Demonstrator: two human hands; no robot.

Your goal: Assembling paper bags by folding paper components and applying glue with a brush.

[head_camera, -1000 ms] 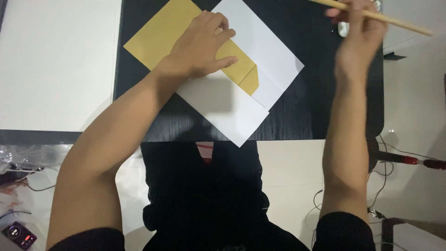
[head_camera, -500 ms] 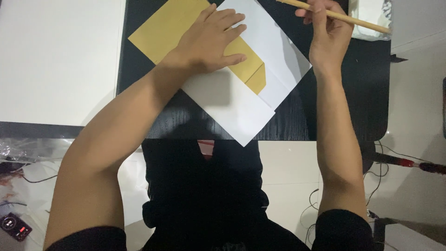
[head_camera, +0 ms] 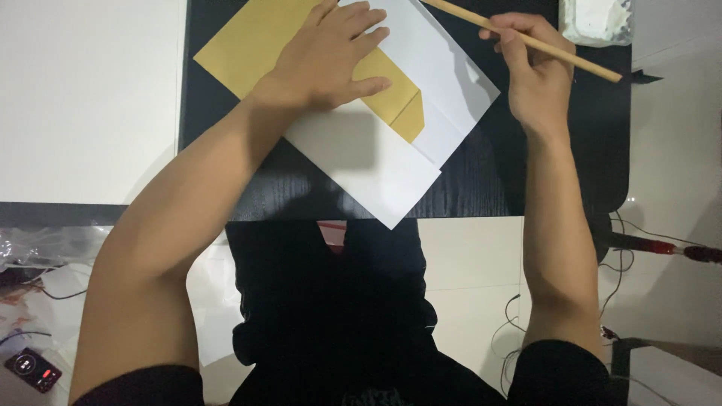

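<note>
Fingers [head_camera: 359, 21] of left hand [head_camera: 323, 60]: spread slightly apart, laid flat, palm down, pressing on yellow paper [head_camera: 252, 41] — nothing gripped.
Yellow paper: folded, lying at 11 o'clock of view on black table [head_camera: 511, 173]; folded tip [head_camera: 410, 119] pointing toward 5 o'clock, overlapping white sheet [head_camera: 376, 165].
White sheet: set cornerwise beneath yellow paper, lowest corner at 6 o'clock reaching past near table edge.
White board [head_camera: 90, 98]: flat pale surface at 9 o'clock, just beside black table.
Small dark device [head_camera: 31, 368]: on floor at 8 o'clock, among loose cables.
Right hand [head_camera: 538, 71]: at 1 o'clock, fingers curled together and clamped on wooden stick [head_camera: 526, 39] — stick slanting from 12 o'clock toward 2 o'clock, lower end hidden beyond top edge of view, so contact with paper not discernible.
White container [head_camera: 598, 19]: at 1 o'clock, far corner of table, near stick's upper end.
Red-and-black cable item [head_camera: 662, 246]: on floor at 3 o'clock.
</note>
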